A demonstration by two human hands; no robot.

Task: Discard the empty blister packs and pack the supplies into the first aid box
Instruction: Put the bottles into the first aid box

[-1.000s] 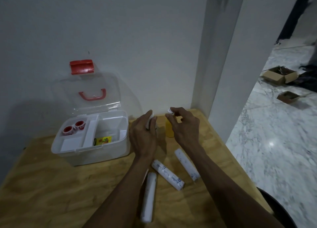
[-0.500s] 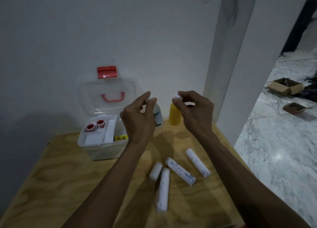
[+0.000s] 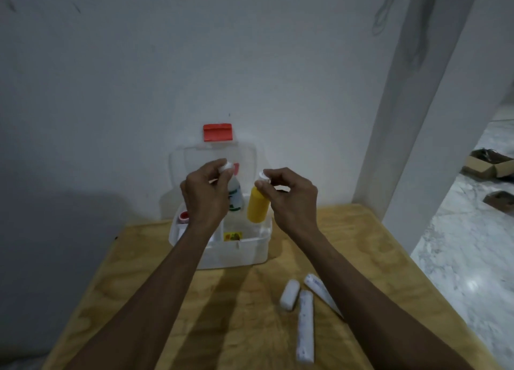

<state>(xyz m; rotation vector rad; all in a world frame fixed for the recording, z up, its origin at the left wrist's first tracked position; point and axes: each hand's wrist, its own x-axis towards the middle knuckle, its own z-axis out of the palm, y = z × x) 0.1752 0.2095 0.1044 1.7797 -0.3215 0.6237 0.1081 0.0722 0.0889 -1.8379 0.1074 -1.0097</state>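
Since half a second ago I see both hands carried over to the first aid box [image 3: 236, 254], so the two bottles that hung beside it now hang above its open tray; the box itself sits nearer the middle of my view.

At nine o'clock from the box the bench [image 3: 133, 280] shows bare plywood grain running up to the wall. The box stands at the bench's far edge, its clear lid [image 3: 194, 158] raised against the wall with the red latch [image 3: 217, 132] at twelve o'clock. In the tray's left compartment I make out a red-and-white tape roll [image 3: 183, 216], partly hidden by the wrist, and a small yellow packet [image 3: 233, 236] lies in the main compartment toward six o'clock.

My left hand [image 3: 204, 195] pinches the cap of the white bottle [image 3: 234, 193], fingers [image 3: 219, 166] curled round the top, the bottle dangling upright with a green label showing. Just at its three o'clock, my right hand [image 3: 292, 197] grasps the white cap of the yellow bottle [image 3: 258, 206] between thumb and fingertips, the bottle hanging over the tray's right side. The two bottles are close, but whether they touch I cannot tell.

Farther toward four o'clock, three white bandage rolls [image 3: 305, 325] lie on the bench near the right forearm: a short one, a long one just beside it, and a third partly covered by the arm. Beyond the bench edge, at two o'clock, cardboard boxes [image 3: 489, 165] rest on the marble floor [image 3: 459, 258].
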